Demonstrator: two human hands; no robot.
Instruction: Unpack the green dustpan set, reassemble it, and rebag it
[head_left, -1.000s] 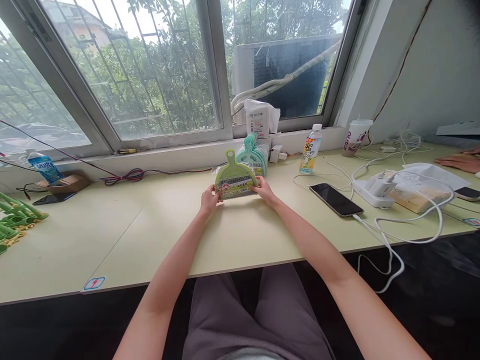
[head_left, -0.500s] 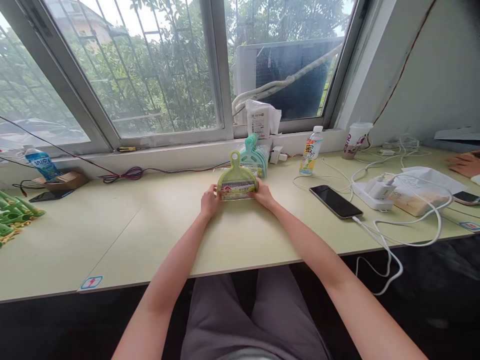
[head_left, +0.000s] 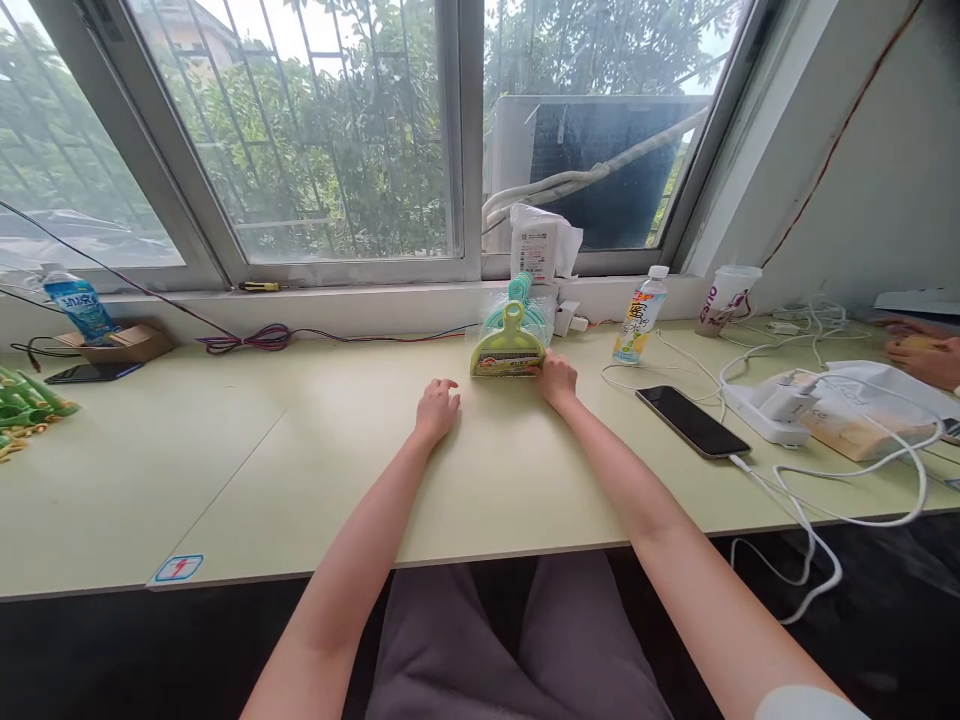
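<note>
A small green dustpan set in clear wrap (head_left: 508,349) stands at the back of the pale desk (head_left: 300,470), leaning against several teal ones (head_left: 519,300) under the window. My right hand (head_left: 556,377) touches its lower right corner with curled fingers. My left hand (head_left: 437,408) rests on the desk a short way left of the pack, fingers loosely bent, holding nothing.
A drink bottle (head_left: 639,316), a dark phone (head_left: 692,421) on a white cable, a power strip (head_left: 772,410) and a cup (head_left: 721,299) lie to the right. Another person's hand (head_left: 919,356) shows at the far right. Green clips (head_left: 26,405) and a blue bottle (head_left: 79,306) sit far left.
The green dustpan pack has gone from both hands near the desk middle back against the teal stack. My left hand has let go and drawn away; my right hand stays at its corner.
</note>
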